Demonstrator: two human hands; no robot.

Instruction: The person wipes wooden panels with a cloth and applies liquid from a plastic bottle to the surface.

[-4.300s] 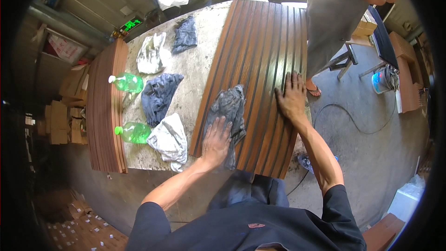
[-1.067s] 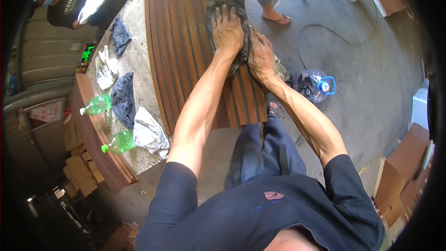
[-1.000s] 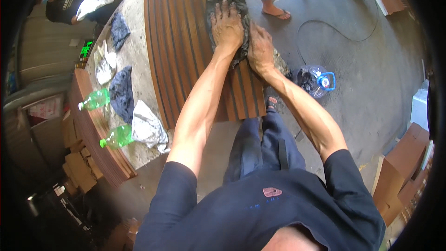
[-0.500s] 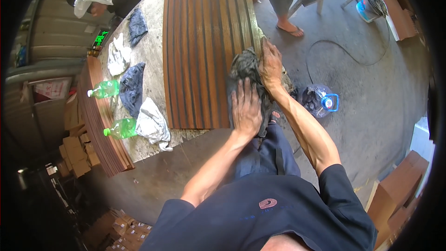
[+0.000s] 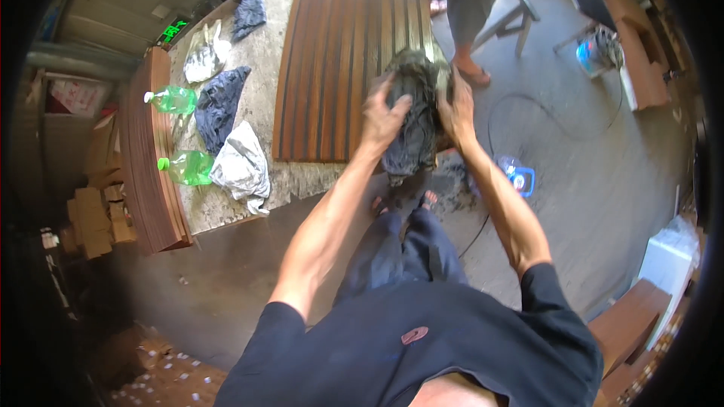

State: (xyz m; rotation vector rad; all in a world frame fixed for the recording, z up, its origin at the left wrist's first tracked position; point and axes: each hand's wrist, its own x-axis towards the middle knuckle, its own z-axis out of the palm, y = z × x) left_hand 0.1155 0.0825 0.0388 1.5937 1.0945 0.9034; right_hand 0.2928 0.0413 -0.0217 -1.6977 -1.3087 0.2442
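A crumpled dark grey rag (image 5: 411, 120) lies bunched at the near right corner of a brown wooden panel (image 5: 332, 68) with dark lengthwise grooves, partly hanging past its edge. My left hand (image 5: 383, 119) takes the rag from its left side, thumb across the cloth; the fingers are slightly smeared. On the other side, my right hand (image 5: 458, 111) grips the rag's right edge beside the panel. The panel rests on a worn, stained table (image 5: 226, 215).
Two green bottles (image 5: 190, 168), white cloths (image 5: 243, 166) and dark blue cloths (image 5: 220, 98) lie on the table's left, beside stacked brown boards (image 5: 147, 173). A person's leg (image 5: 469, 7) stands beyond the panel. On the floor are a clear jug (image 5: 519, 179) and a bucket (image 5: 596, 54).
Both hands have shifted from pressing flat at the panel's corner to clasping the rag from its two sides. The rag is bunched more upright. The whole view has shifted slightly.
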